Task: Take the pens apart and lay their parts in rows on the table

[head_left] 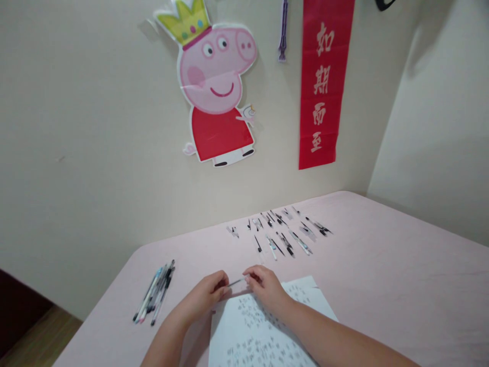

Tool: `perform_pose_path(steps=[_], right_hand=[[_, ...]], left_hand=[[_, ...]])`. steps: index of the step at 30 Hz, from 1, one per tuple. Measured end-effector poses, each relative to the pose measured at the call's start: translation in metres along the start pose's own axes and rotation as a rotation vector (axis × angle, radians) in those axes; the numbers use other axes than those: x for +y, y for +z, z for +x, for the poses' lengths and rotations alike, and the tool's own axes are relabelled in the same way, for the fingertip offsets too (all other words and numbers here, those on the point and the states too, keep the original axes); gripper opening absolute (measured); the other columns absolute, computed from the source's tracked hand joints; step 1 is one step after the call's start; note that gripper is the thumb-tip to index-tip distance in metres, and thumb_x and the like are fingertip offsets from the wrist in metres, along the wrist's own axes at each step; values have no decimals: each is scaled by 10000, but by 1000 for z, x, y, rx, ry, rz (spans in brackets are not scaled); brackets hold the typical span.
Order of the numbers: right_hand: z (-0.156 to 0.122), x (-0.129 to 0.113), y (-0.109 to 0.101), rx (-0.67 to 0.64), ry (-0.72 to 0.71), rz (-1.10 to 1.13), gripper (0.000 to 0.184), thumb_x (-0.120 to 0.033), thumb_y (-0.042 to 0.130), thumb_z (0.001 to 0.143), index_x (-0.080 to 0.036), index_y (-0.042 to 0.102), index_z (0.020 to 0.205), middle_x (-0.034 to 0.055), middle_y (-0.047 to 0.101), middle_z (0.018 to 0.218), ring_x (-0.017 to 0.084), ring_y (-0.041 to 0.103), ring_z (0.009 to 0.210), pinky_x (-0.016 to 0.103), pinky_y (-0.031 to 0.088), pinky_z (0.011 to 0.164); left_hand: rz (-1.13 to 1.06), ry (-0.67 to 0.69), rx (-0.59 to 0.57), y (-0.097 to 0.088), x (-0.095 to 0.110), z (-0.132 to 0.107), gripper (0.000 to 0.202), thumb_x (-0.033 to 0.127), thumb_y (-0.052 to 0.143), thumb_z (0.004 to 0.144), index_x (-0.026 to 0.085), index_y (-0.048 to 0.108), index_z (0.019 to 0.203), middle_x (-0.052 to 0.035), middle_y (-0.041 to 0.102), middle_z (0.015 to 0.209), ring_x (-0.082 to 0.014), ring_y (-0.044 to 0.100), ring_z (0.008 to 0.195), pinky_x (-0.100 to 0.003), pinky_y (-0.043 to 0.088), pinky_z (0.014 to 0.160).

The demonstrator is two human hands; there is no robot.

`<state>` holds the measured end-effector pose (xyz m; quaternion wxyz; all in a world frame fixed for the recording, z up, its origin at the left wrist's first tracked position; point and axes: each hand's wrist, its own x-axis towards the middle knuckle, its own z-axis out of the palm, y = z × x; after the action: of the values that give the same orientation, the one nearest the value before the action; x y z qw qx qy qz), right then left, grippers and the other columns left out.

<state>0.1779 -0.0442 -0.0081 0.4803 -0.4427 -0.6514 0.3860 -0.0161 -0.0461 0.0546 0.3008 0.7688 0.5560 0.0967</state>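
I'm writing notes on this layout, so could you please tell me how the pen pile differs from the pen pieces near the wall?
The pen pile is bunched together, while the pen pieces are spread out in loose groups. The pile's items lie roughly parallel; the pieces point more varied ways. The pile sits near the left edge of the pink surface, the pieces toward its back. Both mix dark and pale parts.
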Motion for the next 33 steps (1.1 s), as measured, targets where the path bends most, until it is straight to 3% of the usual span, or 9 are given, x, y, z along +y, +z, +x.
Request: perform_pose_path(steps=[3,6,13,20,26,33], right_hand=[[0,1,0,-1,6,-10,196,-190,532,767,-165,684,890,52,656,802,167,580,726,292,459,685],[1,3,1,-21,-20,3,198,-177,536,755,-164,679,891,55,672,829,171,593,751,296,465,707],[1,0,1,-30,27,75,125,-208,536,762,-176,630,838,8,638,704,143,568,647,261,455,620],[1,-3,0,-36,25,59,110,-216,518,777,-168,616,792,3,616,677,141,560,639,253,432,608],[0,-5,-1,-46,9,33,112,-214,510,785,-172,613,773,0,616,678,139,553,638,252,429,612],[0,-1,1,-56,6,63,157,-231,498,801,-170,628,866,20,643,728,155,576,667,269,449,632]], left_hand=[[24,34,0,5,10,0,170,255,459,781,185,549,907,-2,607,835,-144,528,775,-223,379,677],[74,90,72,15,16,3,221,286,473,806,193,565,984,-35,617,921,-164,543,821,-242,382,703],[207,126,185,33,15,13,220,323,401,882,193,572,833,-40,597,862,-156,535,780,-249,362,672],[187,199,193,35,13,12,205,239,374,887,193,571,855,-47,584,868,-152,538,795,-241,373,690],[220,176,170,34,17,9,231,226,358,892,197,585,862,-47,602,854,-151,556,779,-235,367,665],[225,160,174,34,11,10,236,211,378,876,205,613,896,-50,640,884,-162,573,810,-240,373,690]])
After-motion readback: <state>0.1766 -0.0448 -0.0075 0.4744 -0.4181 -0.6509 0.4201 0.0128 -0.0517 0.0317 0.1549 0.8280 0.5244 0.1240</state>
